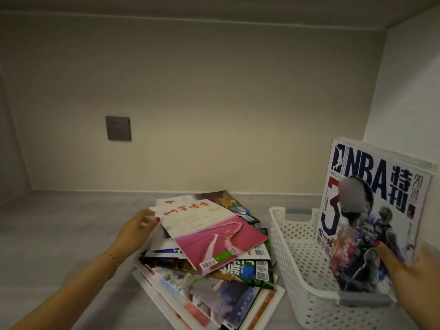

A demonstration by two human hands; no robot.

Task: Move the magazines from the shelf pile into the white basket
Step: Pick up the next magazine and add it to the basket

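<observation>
A loose pile of magazines (214,277) lies on the shelf floor at centre. On top rests a pink-and-white magazine (209,232); my left hand (137,228) grips its left edge, lifting that side slightly. To the right stands a white perforated basket (292,258) with grey handles. Inside it a stack of magazines stands upright, fronted by an NBA magazine (371,210). My right hand (409,277) holds that stack at its lower right, thumb across the cover.
The shelf is a deep alcove with a pale back wall carrying a grey power socket (118,128). A white side wall (404,91) rises right behind the basket. Bare grey shelf floor (59,234) stretches to the left of the pile.
</observation>
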